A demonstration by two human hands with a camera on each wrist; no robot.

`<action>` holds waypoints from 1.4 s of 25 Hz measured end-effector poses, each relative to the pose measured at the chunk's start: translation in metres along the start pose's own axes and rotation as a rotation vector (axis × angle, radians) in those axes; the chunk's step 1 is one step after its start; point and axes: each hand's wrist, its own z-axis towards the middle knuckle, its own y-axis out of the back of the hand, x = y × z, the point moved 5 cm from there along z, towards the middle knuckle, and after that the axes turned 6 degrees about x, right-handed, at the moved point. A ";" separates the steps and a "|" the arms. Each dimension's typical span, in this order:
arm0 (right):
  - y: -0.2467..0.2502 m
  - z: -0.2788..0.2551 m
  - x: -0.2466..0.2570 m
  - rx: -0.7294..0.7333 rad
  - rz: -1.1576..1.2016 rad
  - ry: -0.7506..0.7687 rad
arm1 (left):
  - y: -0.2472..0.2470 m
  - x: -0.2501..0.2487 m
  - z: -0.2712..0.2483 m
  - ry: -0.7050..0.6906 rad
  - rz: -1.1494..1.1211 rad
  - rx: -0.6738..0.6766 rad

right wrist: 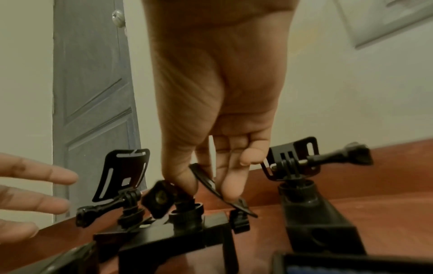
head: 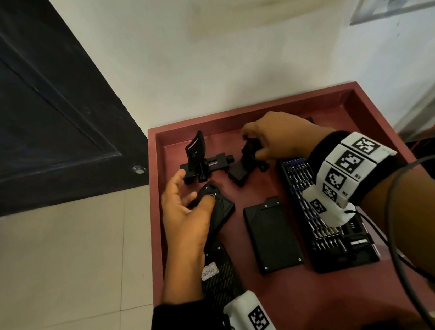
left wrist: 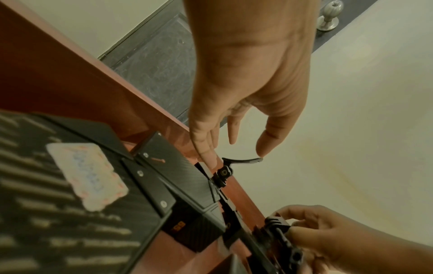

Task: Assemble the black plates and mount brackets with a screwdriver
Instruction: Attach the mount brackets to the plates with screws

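My right hand (head: pixel 256 143) reaches to the back of the red tray (head: pixel 235 116) and pinches the curved strap plate of a black mount bracket (right wrist: pixel 206 182) between thumb and fingers. A second mount bracket (head: pixel 199 161) stands upright to its left, and a third bracket (right wrist: pixel 293 159) stands to the right. My left hand (head: pixel 184 196) is spread and relaxed, its thumb resting on a slim black plate (head: pixel 223 208). A rectangular black plate (head: pixel 273 236) lies flat mid-tray. A carbon-patterned plate (head: pixel 219 277) with a white label lies under my left wrist.
An open screwdriver bit kit (head: pixel 326 233) lies along the tray's right side under my right wrist. The tray's raised rim runs along the back and sides. A dark door (head: pixel 25 106) and tiled floor are to the left. A cable (head: pixel 400 238) hangs off my right arm.
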 end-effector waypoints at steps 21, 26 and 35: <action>-0.029 -0.099 0.008 0.056 1.397 -0.058 | -0.028 -0.017 -0.016 -0.067 -0.006 0.358; -0.032 -0.097 0.012 0.069 1.472 -0.074 | -0.027 -0.015 -0.015 -0.028 -0.041 0.289; -0.029 -0.096 0.012 0.027 1.487 -0.027 | -0.022 -0.020 -0.016 -0.091 -0.035 0.246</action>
